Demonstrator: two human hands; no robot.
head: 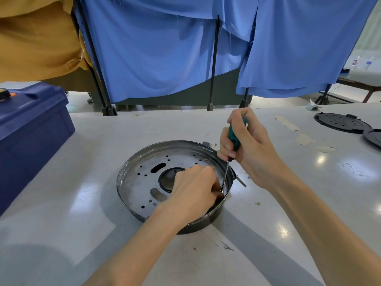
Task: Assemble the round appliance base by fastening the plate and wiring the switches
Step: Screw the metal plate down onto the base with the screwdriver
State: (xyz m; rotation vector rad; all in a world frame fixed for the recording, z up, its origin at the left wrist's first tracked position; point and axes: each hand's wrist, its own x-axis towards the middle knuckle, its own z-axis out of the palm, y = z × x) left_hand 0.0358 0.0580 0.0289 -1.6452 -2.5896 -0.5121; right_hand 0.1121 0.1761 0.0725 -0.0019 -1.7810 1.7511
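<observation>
Centrally on a scuffed, glossy grey bench (82, 162) sits the round appliance base (122, 178), its perforated metal plate (140, 182) lying inside the rim. The right hand (249, 147) has its fingers clamped round a teal-handled screwdriver (234, 139), shaft angled down towards the plate near the right wall. The left hand (195, 186) bunches its fingers at the tip; whether they pinch anything cannot be told. A dark blue crate (31, 124) stands at the left edge, and black lids (340, 122) lie far right. Blue curtains (165, 48) and a mustard cloth (37, 38) on black poles (214, 58) screen the room behind.
</observation>
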